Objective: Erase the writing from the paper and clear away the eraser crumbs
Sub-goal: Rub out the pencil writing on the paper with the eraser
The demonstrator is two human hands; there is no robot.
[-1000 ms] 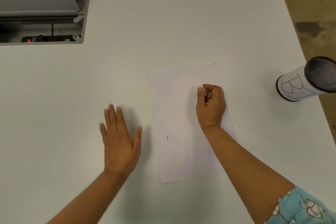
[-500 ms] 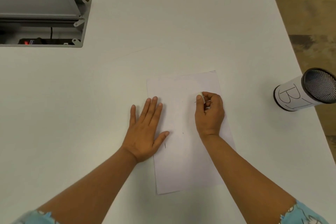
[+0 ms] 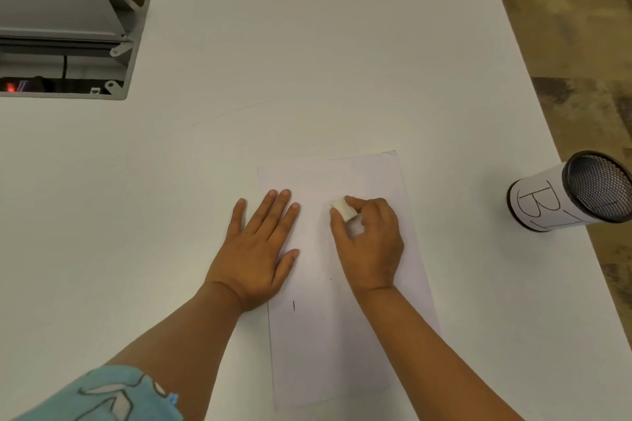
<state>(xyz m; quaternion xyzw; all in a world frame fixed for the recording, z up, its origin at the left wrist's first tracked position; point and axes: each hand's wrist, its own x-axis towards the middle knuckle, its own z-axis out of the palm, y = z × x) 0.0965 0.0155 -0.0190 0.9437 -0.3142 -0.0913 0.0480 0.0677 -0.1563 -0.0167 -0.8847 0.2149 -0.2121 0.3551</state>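
Note:
A white sheet of paper (image 3: 328, 345) lies on the white table (image 3: 307, 44). My left hand (image 3: 258, 249) rests flat, fingers spread, over the paper's left edge. My right hand (image 3: 371, 243) pinches a white eraser (image 3: 343, 208) between thumb and forefinger and holds it down on the upper middle of the sheet. A short dark pencil stroke (image 3: 293, 306) shows low on the left of the paper, and a tiny dark speck (image 3: 330, 279) lies near my right wrist.
A mesh pen cup (image 3: 574, 193) wrapped in white paper marked "B1" stands at the table's right edge. An open grey cable hatch (image 3: 68, 27) is set into the table at the far left. Patterned floor lies beyond the right edge.
My left hand slid right from the bare table onto the paper's left edge and pressed flat. My right hand shifted the eraser slightly left across the sheet.

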